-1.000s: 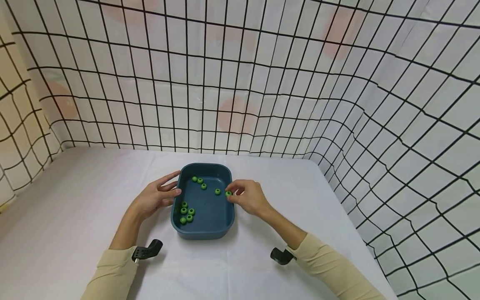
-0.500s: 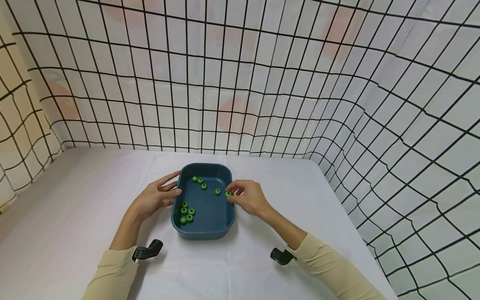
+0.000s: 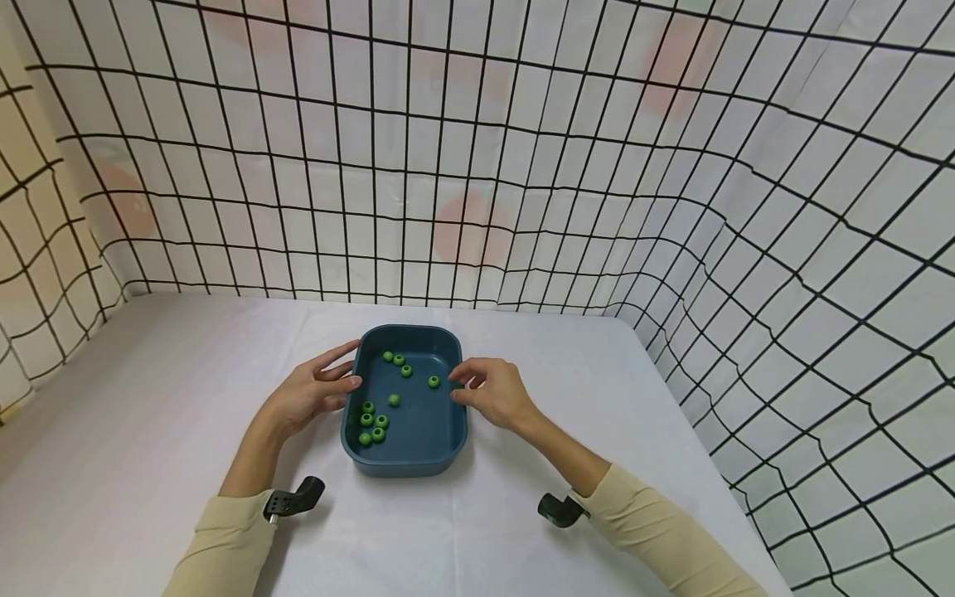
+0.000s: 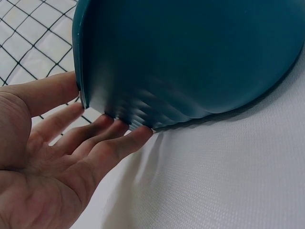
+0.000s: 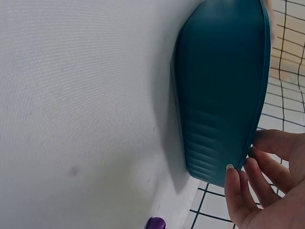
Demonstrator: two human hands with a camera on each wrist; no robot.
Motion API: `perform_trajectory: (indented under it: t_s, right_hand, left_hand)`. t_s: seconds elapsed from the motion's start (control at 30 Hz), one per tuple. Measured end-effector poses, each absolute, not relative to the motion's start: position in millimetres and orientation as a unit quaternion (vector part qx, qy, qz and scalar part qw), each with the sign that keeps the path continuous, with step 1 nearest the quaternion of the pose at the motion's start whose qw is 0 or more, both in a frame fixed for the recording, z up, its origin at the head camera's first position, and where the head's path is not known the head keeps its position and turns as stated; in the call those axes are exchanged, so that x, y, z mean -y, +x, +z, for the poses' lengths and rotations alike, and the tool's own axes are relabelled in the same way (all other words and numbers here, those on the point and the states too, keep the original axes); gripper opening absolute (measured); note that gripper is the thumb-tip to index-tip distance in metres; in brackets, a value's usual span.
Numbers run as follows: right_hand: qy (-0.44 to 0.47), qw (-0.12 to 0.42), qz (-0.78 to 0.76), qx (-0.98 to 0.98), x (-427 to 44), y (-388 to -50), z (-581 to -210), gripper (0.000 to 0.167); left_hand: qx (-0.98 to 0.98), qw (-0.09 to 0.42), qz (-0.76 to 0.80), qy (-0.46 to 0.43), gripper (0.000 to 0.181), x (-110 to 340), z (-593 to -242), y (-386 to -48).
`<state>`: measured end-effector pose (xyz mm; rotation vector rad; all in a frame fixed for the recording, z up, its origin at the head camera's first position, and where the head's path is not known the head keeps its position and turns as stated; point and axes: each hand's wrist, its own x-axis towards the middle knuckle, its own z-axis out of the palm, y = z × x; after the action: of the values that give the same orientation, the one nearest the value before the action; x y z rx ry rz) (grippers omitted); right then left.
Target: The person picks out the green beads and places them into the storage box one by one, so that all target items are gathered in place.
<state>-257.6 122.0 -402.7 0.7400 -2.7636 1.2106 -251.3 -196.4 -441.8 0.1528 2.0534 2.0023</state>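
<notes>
A dark blue rectangular tray point(image 3: 418, 431) stands on the white cloth. Several green beads point(image 3: 381, 421) lie inside it, mostly at the near left. A lone green bead point(image 3: 394, 400) sits near the middle of the tray floor. At the left wall my left hand point(image 3: 307, 388) touches the tray with extended fingers point(image 4: 126, 143) on the outside and the thumb by the rim. My right hand point(image 3: 494, 391) is at the right rim, thumb and fingertips slightly apart with no bead between them. In the right wrist view, its fingers point(image 5: 259, 179) lie along the tray's outer side.
White cloth point(image 3: 567, 365) covers the table around the tray. A black wire grid point(image 3: 418, 166) rises at the back and both sides. Part of a purple object point(image 5: 156, 223) shows at the bottom of the right wrist view. Black devices point(image 3: 294, 497) are strapped to both forearms.
The green bead that my right fingers pinched at the right rim has been let go and now lies near the tray's middle. Both hands and the tray have hardly moved.
</notes>
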Motion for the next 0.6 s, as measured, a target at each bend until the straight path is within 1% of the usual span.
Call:
perform_trajectory:
  t_s: [0.6]
  right_hand:
    - [0.235, 0.017, 0.392, 0.889, -122.5, -258.4, -404.4, 0.022]
  left_hand:
    - [-0.709, 0.131, 0.691, 0.058, 0.076, 196.8, -442.1, -250.6]
